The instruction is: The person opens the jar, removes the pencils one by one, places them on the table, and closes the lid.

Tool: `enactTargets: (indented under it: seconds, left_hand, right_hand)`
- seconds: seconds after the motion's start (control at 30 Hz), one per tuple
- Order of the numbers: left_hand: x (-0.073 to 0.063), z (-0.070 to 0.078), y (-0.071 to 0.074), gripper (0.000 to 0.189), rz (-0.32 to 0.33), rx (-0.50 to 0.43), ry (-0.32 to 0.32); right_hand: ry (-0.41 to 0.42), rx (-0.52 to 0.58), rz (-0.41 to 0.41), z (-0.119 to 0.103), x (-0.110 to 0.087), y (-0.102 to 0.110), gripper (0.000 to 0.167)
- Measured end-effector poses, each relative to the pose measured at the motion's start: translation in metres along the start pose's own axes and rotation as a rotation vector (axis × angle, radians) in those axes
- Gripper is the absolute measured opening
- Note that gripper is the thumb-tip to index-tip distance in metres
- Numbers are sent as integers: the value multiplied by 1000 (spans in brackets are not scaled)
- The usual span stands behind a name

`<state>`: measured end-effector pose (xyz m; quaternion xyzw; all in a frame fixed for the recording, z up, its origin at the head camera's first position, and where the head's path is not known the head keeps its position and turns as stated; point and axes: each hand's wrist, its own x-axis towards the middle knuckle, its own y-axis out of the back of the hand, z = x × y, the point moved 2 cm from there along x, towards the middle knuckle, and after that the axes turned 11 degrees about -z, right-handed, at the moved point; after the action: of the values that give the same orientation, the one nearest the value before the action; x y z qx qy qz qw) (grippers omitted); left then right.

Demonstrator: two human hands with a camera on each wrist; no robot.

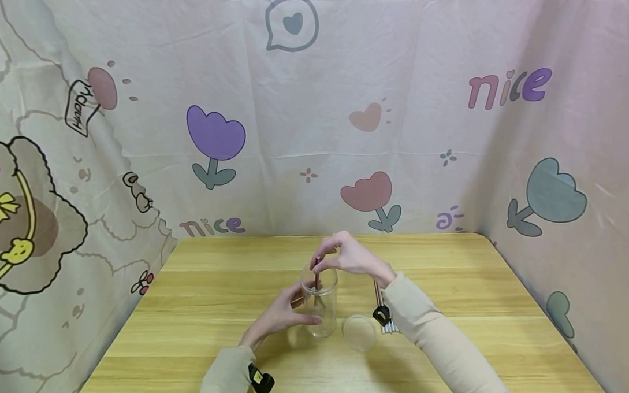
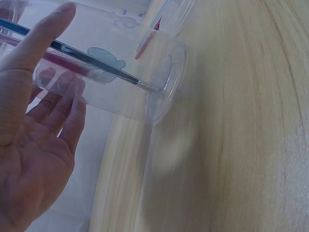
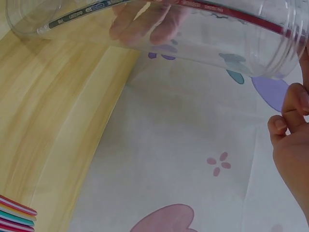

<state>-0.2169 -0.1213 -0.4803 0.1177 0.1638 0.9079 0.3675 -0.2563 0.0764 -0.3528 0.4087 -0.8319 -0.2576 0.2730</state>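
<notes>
— With the jar (image 1: 329, 306) as our clock's centre, what lies nearest us?

— Pale sleeves: the left sleeve (image 1: 224, 376) at eight o'clock, the right sleeve (image 1: 433, 325) at four. Closer in, also at four, we see a clear lid (image 1: 359, 332) on the counter (image 1: 203, 293).

— And past that?

— Striped pencils (image 1: 390, 328) between three and four, partly hidden by the right sleeve. Then the jar, upright, with the left hand (image 1: 284, 310) at nine, its grip holding the clear wall between thumb and fingers.

— Anything inside?

— We see a dark pencil (image 2: 91, 61) slanting towards the base, and a red pencil (image 1: 317, 280) at the mouth.

— Who has that one?

— The right hand (image 1: 350, 256), at one o'clock, its grip narrow, pinching the red pencil.

— Farthest?

— A printed curtain (image 1: 291, 116) at twelve, its purple tulip (image 1: 216, 133) at eleven.
</notes>
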Motion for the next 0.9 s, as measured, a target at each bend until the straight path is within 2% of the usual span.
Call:
enactTargets:
  seconds: [0.47,0.7,0.9]
  left_hand:
    - [0,0,0,80,3,-5,21]
    - [0,1,0,80,11,17,29]
    - [0,1,0,78,15,4,26]
  right_hand:
    - [-13,60,163,-5,-13,11,10]
    - [48,177,282,-3,-21,15,5]
    - [134,305,355,3,-29,18,12]
